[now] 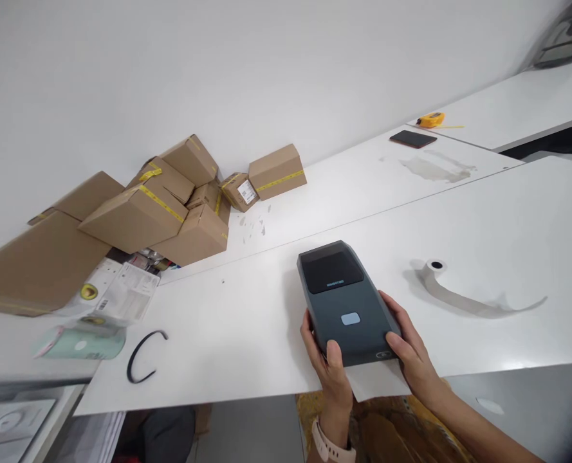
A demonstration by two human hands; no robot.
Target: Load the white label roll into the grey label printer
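Both my hands hold a dark grey-green label printer [350,334] by its sides, low over the front edge of the white table. It has a glossy black window at its far end and a pale blue button in the middle. My left hand [331,370] grips the near left corner, thumb on top. My right hand [414,360] is wrapped round the near right corner, its thumb also on top. A piece of white paper [377,381] shows below the printer's near end. On the right, a small roll of white paper [435,270] lies with its strip partly unrolled.
Cardboard boxes [136,215] are heaped at the back left. A black curved band [136,360] and a mint-green cylinder [83,343] lie at the left. Farther right are a dark tablet-like slab [414,138] and a yellow tape measure [430,119]. The table's front edge [193,405] is close.
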